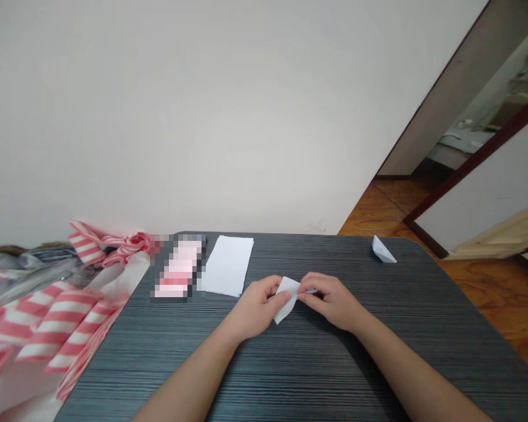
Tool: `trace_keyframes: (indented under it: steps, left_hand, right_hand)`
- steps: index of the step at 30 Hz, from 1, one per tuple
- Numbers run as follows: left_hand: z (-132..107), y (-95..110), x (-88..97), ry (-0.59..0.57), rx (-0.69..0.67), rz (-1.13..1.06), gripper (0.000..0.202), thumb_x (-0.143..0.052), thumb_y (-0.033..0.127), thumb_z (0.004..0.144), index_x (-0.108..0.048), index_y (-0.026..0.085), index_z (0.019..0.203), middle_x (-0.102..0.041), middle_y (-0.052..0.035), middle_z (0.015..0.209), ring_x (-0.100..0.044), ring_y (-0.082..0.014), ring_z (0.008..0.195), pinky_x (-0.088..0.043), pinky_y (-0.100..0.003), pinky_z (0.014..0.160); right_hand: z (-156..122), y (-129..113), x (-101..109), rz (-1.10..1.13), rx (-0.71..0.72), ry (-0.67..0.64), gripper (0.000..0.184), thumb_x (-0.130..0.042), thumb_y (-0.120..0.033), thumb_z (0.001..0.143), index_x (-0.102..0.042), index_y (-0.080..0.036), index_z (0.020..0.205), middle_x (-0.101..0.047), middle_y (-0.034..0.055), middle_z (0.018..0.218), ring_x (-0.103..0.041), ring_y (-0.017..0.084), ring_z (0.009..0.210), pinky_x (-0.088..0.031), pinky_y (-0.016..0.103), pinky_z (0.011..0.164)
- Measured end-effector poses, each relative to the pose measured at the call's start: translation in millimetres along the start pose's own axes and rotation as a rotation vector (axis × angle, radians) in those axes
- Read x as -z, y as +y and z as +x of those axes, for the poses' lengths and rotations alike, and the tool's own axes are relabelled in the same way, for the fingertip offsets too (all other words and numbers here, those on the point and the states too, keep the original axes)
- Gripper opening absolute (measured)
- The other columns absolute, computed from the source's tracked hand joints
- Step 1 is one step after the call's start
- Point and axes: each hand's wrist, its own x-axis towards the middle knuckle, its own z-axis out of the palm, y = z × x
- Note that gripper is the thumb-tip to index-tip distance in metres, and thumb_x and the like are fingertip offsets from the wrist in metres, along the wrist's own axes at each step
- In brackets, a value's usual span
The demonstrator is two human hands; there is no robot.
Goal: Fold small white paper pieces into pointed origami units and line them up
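Observation:
A small piece of folded white paper [286,287] is held between both hands, just above the dark table. My left hand [261,308] grips its left side, thumb on the front and fingers behind. With thumb and fingertips my right hand [330,299] pinches the right edge, and a narrow bit of paper shows between those fingers. Some of the paper's folds are hidden by the fingers. Behind my left hand lies a stack of white paper sheets [229,265]. Toward the far right of the table rests a folded paper boat-like shape [383,251].
The dark wood-grain table [264,375] stands against a white wall [246,117]. A blurred-out pink and white rectangular item [180,266] lies left of the stack. Red-and-white striped cloth [61,316] is heaped beside the table's left edge. Wooden floor [497,293] and a doorway are at right.

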Motion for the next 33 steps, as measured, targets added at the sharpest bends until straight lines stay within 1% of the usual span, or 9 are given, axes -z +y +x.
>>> trace_keyframes:
  steps: [1, 3, 5, 7, 9, 13, 19, 26, 33]
  left_hand:
    - [-0.7, 1.2, -0.7, 0.01, -0.008, -0.04, 0.022, -0.051, 0.029, 0.082, -0.053, 0.016, 0.099, -0.059, -0.0021, 0.08, -0.053, -0.0135, 0.07, -0.038, -0.023, 0.061]
    - [-1.7, 1.6, -2.1, 0.048, -0.022, -0.087, 0.043, -0.061, 0.024, 0.075, -0.042, 0.02, 0.113, -0.058, -0.0027, 0.091, -0.053, -0.0131, 0.073, -0.039, -0.023, 0.063]
    - [-1.9, -0.5, -3.2, 0.084, -0.032, -0.099, 0.055, -0.068, 0.021, 0.068, -0.038, 0.022, 0.113, -0.055, -0.0015, 0.093, -0.052, -0.0117, 0.071, -0.038, -0.021, 0.06]
    - [-1.4, -3.5, -3.7, 0.091, -0.035, -0.092, 0.049, -0.069, 0.022, 0.067, -0.041, 0.021, 0.107, -0.053, 0.0004, 0.087, -0.049, -0.0108, 0.067, -0.037, -0.021, 0.057]
    - [-0.3, -5.9, -3.4, 0.104, -0.053, -0.034, 0.034, -0.066, 0.023, 0.07, -0.047, 0.02, 0.098, -0.053, 0.0004, 0.084, -0.049, -0.0109, 0.066, -0.037, -0.021, 0.057]
    - [2.4, -7.7, -1.3, 0.16, -0.138, 0.12, 0.01, -0.061, 0.023, 0.075, -0.059, 0.018, 0.083, -0.056, -0.0037, 0.095, -0.051, -0.0129, 0.074, -0.038, -0.022, 0.06]
    - [3.4, -9.3, 2.1, 0.216, -0.16, 0.172, 0.014, -0.061, 0.026, 0.077, -0.065, 0.019, 0.088, -0.059, -0.0052, 0.101, -0.054, -0.0126, 0.071, -0.043, -0.024, 0.062]
    - [3.0, -10.8, 4.9, 0.281, -0.264, 0.268, 0.018, -0.052, 0.021, 0.083, -0.068, 0.021, 0.091, -0.063, -0.0057, 0.106, -0.057, -0.0182, 0.098, -0.044, -0.033, 0.088]
    - [4.0, -16.5, 5.6, 0.294, -0.196, 0.22, 0.021, -0.051, 0.017, 0.082, -0.069, 0.022, 0.091, -0.065, -0.0042, 0.106, -0.059, -0.0174, 0.096, -0.044, -0.031, 0.088]
  right_hand:
    - [0.0, 0.6, -0.1, -0.013, -0.009, 0.019, 0.011, -0.055, -0.022, 0.084, -0.064, -0.018, 0.08, -0.063, 0.0039, 0.077, -0.057, 0.014, 0.07, -0.044, 0.026, 0.066]
    - [-0.3, 1.5, 0.4, -0.035, -0.025, 0.057, 0.01, -0.055, -0.021, 0.084, -0.063, -0.018, 0.078, -0.062, 0.0035, 0.076, -0.056, 0.015, 0.069, -0.043, 0.026, 0.065]
    - [-0.8, 2.4, 1.3, -0.047, -0.037, 0.094, 0.011, -0.054, -0.021, 0.084, -0.062, -0.018, 0.077, -0.062, 0.0036, 0.076, -0.056, 0.015, 0.068, -0.043, 0.027, 0.064]
    - [-1.2, 3.3, 2.0, -0.05, -0.04, 0.127, 0.012, -0.053, -0.022, 0.085, -0.062, -0.018, 0.077, -0.061, 0.004, 0.077, -0.056, 0.015, 0.069, -0.042, 0.027, 0.064]
    - [-1.4, 4.0, 2.5, -0.05, -0.036, 0.151, 0.013, -0.053, -0.022, 0.085, -0.063, -0.018, 0.078, -0.062, 0.0046, 0.079, -0.056, 0.016, 0.071, -0.043, 0.027, 0.064]
    - [-1.8, 4.3, 2.9, -0.043, -0.025, 0.167, 0.014, -0.053, -0.023, 0.085, -0.064, -0.019, 0.078, -0.062, 0.0051, 0.082, -0.057, 0.016, 0.074, -0.044, 0.028, 0.067]
    - [-3.5, 4.4, 3.5, -0.022, -0.045, 0.187, 0.015, -0.054, -0.025, 0.084, -0.065, -0.019, 0.076, -0.062, 0.0052, 0.083, -0.057, 0.017, 0.075, -0.044, 0.027, 0.066]
    - [-5.4, 7.1, 3.8, 0.015, -0.078, 0.236, 0.017, -0.054, -0.026, 0.085, -0.067, -0.019, 0.076, -0.062, 0.0055, 0.086, -0.058, 0.017, 0.076, -0.045, 0.028, 0.068]
    - [-6.8, 7.2, 6.1, 0.032, -0.081, 0.261, 0.014, -0.056, -0.024, 0.084, -0.067, -0.019, 0.077, -0.062, 0.0054, 0.087, -0.058, 0.017, 0.077, -0.045, 0.028, 0.068]
